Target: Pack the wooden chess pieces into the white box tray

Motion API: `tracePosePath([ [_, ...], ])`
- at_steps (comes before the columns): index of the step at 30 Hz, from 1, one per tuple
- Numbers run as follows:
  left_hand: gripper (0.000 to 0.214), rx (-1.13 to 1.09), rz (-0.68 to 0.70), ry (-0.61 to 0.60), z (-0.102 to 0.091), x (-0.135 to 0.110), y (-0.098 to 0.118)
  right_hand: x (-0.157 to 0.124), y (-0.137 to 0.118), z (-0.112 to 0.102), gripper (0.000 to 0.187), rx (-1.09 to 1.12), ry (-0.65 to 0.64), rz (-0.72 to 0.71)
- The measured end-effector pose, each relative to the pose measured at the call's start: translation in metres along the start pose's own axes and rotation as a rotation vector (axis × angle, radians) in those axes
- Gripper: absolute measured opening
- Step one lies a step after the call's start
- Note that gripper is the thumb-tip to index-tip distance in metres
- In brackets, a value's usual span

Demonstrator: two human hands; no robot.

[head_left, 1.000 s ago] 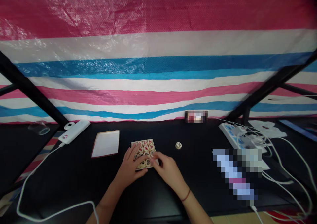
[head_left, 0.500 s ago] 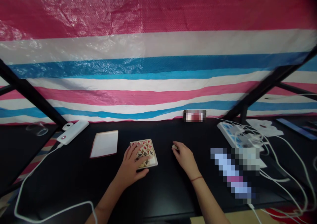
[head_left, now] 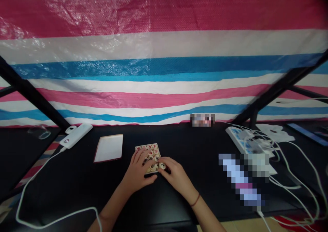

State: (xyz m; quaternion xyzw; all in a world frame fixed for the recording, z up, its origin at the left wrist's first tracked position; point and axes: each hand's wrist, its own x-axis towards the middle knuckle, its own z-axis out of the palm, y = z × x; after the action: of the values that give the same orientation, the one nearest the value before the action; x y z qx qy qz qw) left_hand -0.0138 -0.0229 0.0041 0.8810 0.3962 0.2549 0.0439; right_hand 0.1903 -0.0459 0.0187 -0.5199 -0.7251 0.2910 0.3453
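Chess-piece tray [head_left: 151,149] sits mid-table on the black table [head_left: 197,146], with a flat white board [head_left: 109,148] just off its 9 o'clock. The left hand [head_left: 137,172] lies spread over the tray's near half, fingers loose and gripping nothing. At the tray's 4 o'clock corner the right hand [head_left: 176,178] pinches a round chess piece [head_left: 162,165] between thumb and fingertips.
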Motion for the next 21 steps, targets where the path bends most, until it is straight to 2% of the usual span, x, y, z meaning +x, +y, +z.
tracePosePath([
  [6,0.040,-0.015,0.002,-0.050,0.001,0.001,0.002,0.000,-0.006,-0.006,0.024,0.004,0.005,0.031],
  [12,0.035,-0.058,-0.012,-0.052,0.002,-0.001,0.002,0.001,-0.010,-0.001,0.030,-0.030,-0.036,0.014],
  [18,0.034,0.000,-0.024,-0.020,0.008,-0.006,-0.002,0.002,-0.011,-0.002,0.015,-0.090,-0.049,-0.034],
  [21,0.038,0.065,-0.064,0.010,0.016,-0.012,-0.006,0.000,-0.010,-0.002,0.014,-0.102,-0.058,-0.041],
])
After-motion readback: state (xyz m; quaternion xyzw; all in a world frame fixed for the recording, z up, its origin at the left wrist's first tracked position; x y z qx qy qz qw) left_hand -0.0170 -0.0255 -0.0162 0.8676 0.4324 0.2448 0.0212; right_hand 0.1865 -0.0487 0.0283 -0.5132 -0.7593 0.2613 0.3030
